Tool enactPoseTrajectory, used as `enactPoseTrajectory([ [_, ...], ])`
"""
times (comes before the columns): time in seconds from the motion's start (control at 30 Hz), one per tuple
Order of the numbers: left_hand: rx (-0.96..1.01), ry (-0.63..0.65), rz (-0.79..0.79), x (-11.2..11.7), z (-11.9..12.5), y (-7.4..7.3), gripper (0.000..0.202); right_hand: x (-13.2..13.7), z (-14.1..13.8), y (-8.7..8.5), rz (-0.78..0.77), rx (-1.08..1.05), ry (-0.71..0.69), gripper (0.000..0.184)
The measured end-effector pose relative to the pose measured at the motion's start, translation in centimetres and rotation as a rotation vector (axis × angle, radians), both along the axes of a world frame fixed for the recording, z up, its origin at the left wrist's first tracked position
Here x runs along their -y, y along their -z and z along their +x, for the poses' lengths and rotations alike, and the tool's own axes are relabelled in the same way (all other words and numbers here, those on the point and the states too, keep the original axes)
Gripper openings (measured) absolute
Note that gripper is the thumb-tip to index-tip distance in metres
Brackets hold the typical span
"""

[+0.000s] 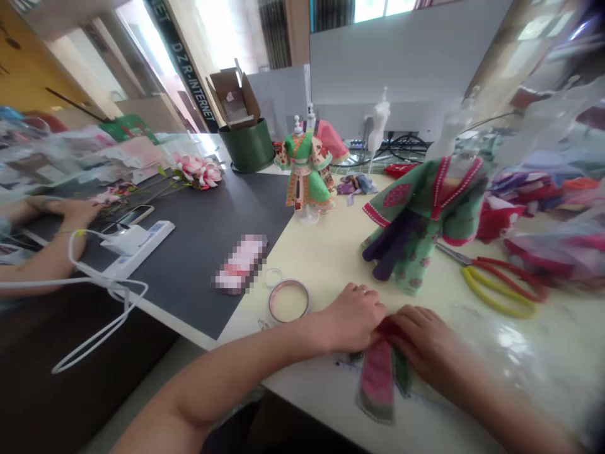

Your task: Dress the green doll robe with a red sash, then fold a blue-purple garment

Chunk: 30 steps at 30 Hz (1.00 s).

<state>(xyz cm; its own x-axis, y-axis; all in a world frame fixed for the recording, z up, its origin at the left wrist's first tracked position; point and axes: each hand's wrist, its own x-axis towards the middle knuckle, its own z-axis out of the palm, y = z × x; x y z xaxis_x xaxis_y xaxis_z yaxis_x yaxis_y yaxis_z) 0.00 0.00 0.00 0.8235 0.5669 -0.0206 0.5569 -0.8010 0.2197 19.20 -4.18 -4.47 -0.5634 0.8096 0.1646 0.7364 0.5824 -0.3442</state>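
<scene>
A long cream table runs away from the person, with a dark mat along its left side, and a green doll dress stands on it, just beside red and yellow scissors on the right. At the near edge, the left hand and right hand both pinch tight on a small pink and green cloth lying right under them. If the fingers let go, the cloth could slip out of shape, and a bump could push the sharp scissors into the dress.
</scene>
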Motion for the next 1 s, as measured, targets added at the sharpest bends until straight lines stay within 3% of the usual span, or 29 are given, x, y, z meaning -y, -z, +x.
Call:
enactPoseTrajectory([
  [0.43,0.171,-0.057,-0.167,-0.3,-0.5,1.2,0.016,-0.3,0.0,-0.1,-0.007,-0.070,0.008,0.018],
  [0.6,0.264,-0.099,-0.242,-0.3,-0.8,1.1,0.004,-0.2,-0.3,-1.4,-0.114,-0.129,0.051,0.014],
  [0.8,0.320,-0.199,-0.347,-0.6,-1.5,0.7,0.016,0.2,-0.4,-2.5,-0.272,-0.173,0.185,0.013],
  [1.0,0.308,-0.165,-0.369,-0.9,-1.7,0.2,0.013,0.5,-0.7,-2.7,-0.344,-0.242,0.213,0.008],
])
